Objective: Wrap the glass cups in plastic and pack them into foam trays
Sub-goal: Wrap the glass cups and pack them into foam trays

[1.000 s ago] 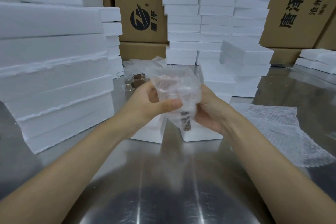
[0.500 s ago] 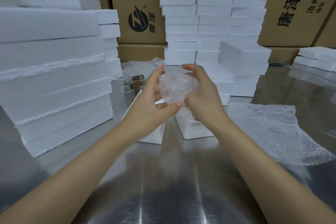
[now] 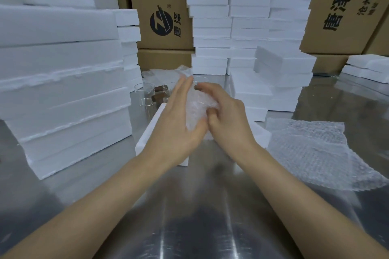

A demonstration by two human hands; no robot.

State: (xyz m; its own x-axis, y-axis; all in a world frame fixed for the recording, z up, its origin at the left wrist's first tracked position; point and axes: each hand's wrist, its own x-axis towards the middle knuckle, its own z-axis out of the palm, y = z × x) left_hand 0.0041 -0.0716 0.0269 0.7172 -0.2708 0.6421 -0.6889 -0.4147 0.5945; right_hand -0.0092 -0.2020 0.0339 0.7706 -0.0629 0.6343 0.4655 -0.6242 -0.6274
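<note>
**Desk:** What is nearest on your feed?

**Me:** The polished steel table (image 3: pixel 189 227), with both bare forearms reaching out across it. They meet at a crumpled bundle of clear bubble wrap (image 3: pixel 197 107).

**Desk:** How are the hands set?

**Me:** My left hand (image 3: pixel 179 126) lies flat against the bundle's left side, fingers straight and pointing up. My right hand (image 3: pixel 227 118) curls over it from the right, with the thumb dug into the wrap. I can't make out the glass inside.

**Desk:** And the tray?

**Me:** An open white foam tray (image 3: pixel 147 134) sits just under the hands. I can't tell whether the bundle touches it. A loose flat sheet of bubble wrap (image 3: pixel 315 149) lies to the right.

**Desk:** Farther back?

**Me:** Bare clear glass cups (image 3: pixel 145 94) stand beside brown cylindrical pieces (image 3: pixel 157 98). Beyond them are stacks of white foam slabs (image 3: pixel 231 17), then brown cardboard cartons (image 3: pixel 162 6).
</note>
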